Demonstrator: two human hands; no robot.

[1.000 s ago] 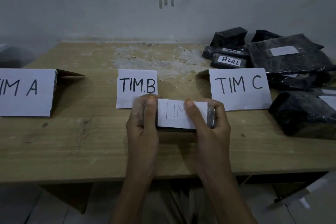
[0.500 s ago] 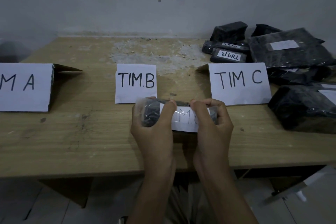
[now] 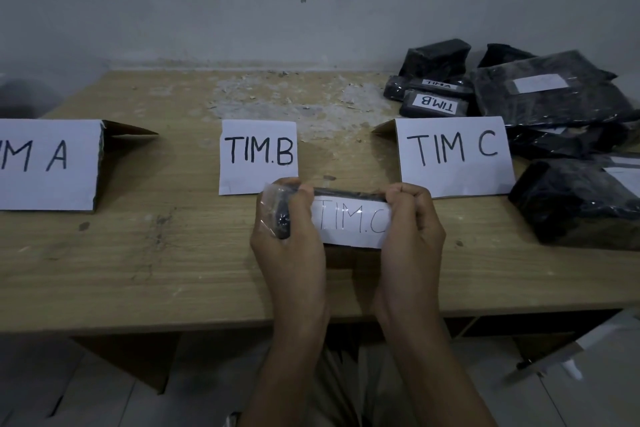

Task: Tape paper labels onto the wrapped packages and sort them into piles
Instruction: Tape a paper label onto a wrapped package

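Observation:
I hold a small black wrapped package over the table, in front of the "TIM.B" sign. Its white paper label reads "TIM.C" and faces me. My left hand grips the package's left end, where clear tape or plastic wrap sticks out. My right hand is closed on the right end. Three standing paper signs mark the piles: "TIM A" at left, "TIM.B" in the middle, "TIM C" at right.
A heap of black wrapped packages fills the table's right back corner; two small ones show labels "TIM.A" and "TIM.B". Another big package lies at the right edge. The wooden table ends near my wrists.
The package has tipped up so its label faces me, now reading "TIM.C". My thumbs have left the label face and both hands now grip the package's ends.

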